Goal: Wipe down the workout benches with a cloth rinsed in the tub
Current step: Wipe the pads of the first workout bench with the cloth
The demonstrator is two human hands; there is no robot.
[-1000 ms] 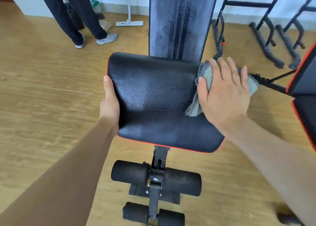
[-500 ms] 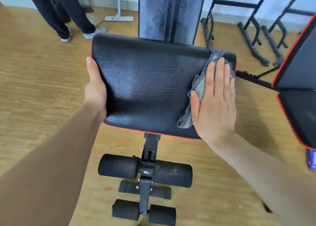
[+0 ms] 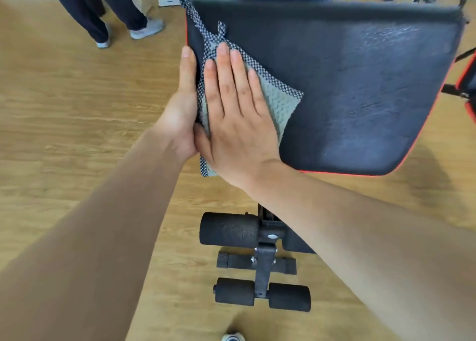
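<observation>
A black workout bench seat point(image 3: 360, 88) with red trim fills the upper right, damp streaks on its right part. A grey cloth point(image 3: 280, 101) with a checkered border lies over the seat's left side and hangs off the near left corner. My right hand point(image 3: 237, 114) presses flat on the cloth, fingers straight. My left hand point(image 3: 183, 103) holds the seat's left edge, thumb along the side and fingers hidden underneath. The tub is not in view.
Black foam leg rollers point(image 3: 229, 230) and the bench's metal post point(image 3: 265, 263) stand below the seat. A person's legs point(image 3: 103, 10) stand at the upper left on the wooden floor. A second bench's red-trimmed edge point(image 3: 467, 83) shows at the right. My shoe tip point(image 3: 233, 337) is at the bottom.
My right hand has swept the cloth from the seat's right edge across to its left edge, beside my left hand. The view has shifted left and closer to the seat.
</observation>
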